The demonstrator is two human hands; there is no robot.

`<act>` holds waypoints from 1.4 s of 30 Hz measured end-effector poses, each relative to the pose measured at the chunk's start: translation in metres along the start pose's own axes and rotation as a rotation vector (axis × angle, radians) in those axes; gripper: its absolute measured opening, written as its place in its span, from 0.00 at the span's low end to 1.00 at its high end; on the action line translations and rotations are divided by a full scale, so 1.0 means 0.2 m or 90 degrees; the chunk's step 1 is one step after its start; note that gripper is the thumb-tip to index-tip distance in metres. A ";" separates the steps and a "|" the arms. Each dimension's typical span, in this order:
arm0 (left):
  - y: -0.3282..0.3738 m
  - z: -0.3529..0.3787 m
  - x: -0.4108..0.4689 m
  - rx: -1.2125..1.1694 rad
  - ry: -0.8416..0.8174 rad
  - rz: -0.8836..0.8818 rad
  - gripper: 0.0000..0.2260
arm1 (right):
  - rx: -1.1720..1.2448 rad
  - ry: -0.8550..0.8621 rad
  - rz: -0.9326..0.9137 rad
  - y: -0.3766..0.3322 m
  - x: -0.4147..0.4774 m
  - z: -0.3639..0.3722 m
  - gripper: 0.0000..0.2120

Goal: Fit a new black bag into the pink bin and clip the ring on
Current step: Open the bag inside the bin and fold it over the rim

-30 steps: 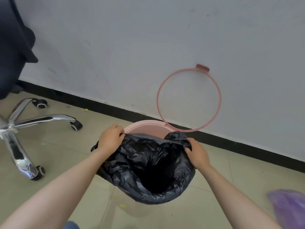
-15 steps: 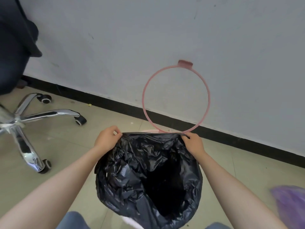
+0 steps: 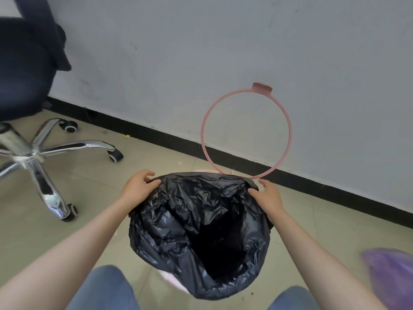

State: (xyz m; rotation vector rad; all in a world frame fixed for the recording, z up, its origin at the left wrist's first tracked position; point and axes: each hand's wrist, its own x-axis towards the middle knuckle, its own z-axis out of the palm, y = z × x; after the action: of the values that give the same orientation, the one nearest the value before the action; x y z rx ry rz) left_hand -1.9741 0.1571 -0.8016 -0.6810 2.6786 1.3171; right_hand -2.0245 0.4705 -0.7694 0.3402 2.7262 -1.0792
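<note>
The black bag (image 3: pixel 178 224) lies open over the pink bin, and its edge is folded over the rim all round. Only slivers of the pink bin (image 3: pixel 172 281) show, at the near side and at the far rim. My left hand (image 3: pixel 139 186) pinches the bag's edge at the far left of the rim. My right hand (image 3: pixel 267 194) holds the bag's edge at the far right. The pink ring (image 3: pixel 290 130) stands raised, hinged up behind the bin in front of the wall, with its tab at the top.
An office chair with a chrome star base (image 3: pixel 40 153) and castors stands at the left. A purple bag (image 3: pixel 393 276) lies on the tiled floor at the right. A grey wall with a black skirting (image 3: pixel 156 137) runs close behind the bin. My knees are at the bottom edge.
The bag's edge has been pulled back over the far rim, so the pink rim is now nearly covered. Both hands moved to the far side of the rim. The view shifted closer and lower.
</note>
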 end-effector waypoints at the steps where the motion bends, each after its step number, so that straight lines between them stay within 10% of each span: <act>1: 0.02 -0.01 -0.03 0.056 0.028 0.036 0.17 | -0.068 0.025 -0.044 -0.01 -0.04 -0.01 0.22; 5: 0.09 -0.03 -0.20 0.274 0.062 0.181 0.21 | -0.266 0.015 -0.232 0.00 -0.16 0.05 0.18; 9: 0.08 0.07 -0.33 0.360 -0.093 0.118 0.33 | -0.352 -0.122 -0.185 0.00 -0.13 0.12 0.23; 19: 0.05 0.29 -0.36 -0.178 0.064 0.076 0.20 | -0.431 -0.156 -0.245 -0.04 0.20 0.18 0.29; 24: 0.12 0.32 -0.28 -0.187 0.151 -0.013 0.15 | -0.385 -0.053 -0.213 -0.13 0.13 0.08 0.24; 32: 0.07 0.32 -0.33 -0.257 0.133 -0.005 0.18 | -0.407 -0.078 -0.639 0.06 -0.68 0.24 0.27; 42: 0.07 0.31 -0.34 -0.324 0.144 -0.033 0.25 | -0.302 0.193 -0.786 0.11 -0.72 0.33 0.28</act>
State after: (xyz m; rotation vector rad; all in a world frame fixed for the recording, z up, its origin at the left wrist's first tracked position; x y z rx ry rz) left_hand -1.9275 0.2366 -0.8130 -0.9912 2.4623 2.0439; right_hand -1.8754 0.4195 -0.7942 -1.5114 3.2609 -0.4467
